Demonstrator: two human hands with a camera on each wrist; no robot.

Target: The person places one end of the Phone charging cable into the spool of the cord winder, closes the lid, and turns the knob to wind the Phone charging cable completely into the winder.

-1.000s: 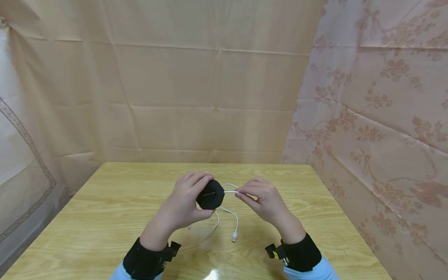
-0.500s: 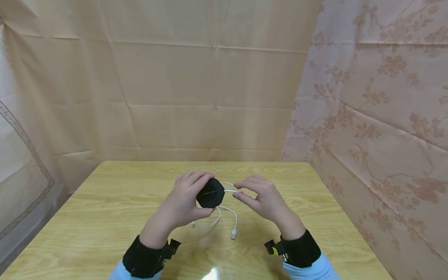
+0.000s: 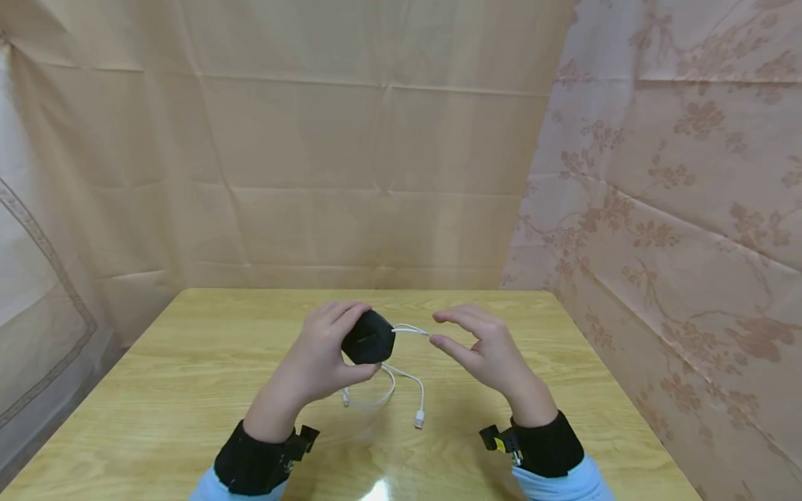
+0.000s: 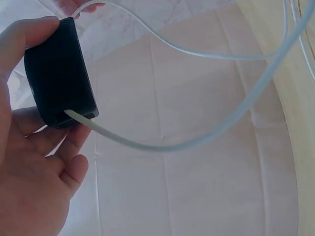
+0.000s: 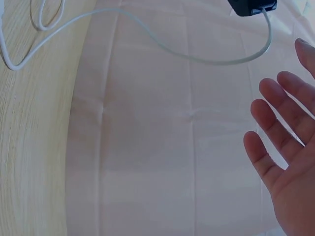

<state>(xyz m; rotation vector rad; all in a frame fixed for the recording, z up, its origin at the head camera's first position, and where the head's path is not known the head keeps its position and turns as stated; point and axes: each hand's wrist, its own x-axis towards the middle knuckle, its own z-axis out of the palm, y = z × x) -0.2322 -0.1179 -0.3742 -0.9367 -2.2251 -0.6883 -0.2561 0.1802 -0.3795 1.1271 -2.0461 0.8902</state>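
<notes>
My left hand (image 3: pixel 312 358) grips a small black six-sided case (image 3: pixel 370 339) by its edges, fingers above and thumb below, holding it over the table. A slit shows in its face. In the left wrist view a white cable (image 4: pixel 157 147) runs out of a notch in the case (image 4: pixel 61 73). Two strands of the white cable (image 3: pixel 410 330) reach from its right side toward my right hand (image 3: pixel 491 351). That hand has thumb and fingers spread apart, thumb tip right at the cable's bend. In the right wrist view, the right hand's fingers (image 5: pixel 268 123) are extended below the cable (image 5: pixel 211 62).
The cable's USB plug (image 3: pixel 419 419) hangs over the wooden table (image 3: pixel 219 334), and another cable end (image 3: pixel 345 397) shows left of it. A beige curtain (image 3: pixel 313 174) stands behind the table, a floral one (image 3: pixel 658 209) on the right. Both wrists wear black camera straps (image 3: pixel 545 445).
My right hand has let go of the cable, spread its fingers and moved slightly right. The left hand has shifted a little left and up with the case, tilting it.
</notes>
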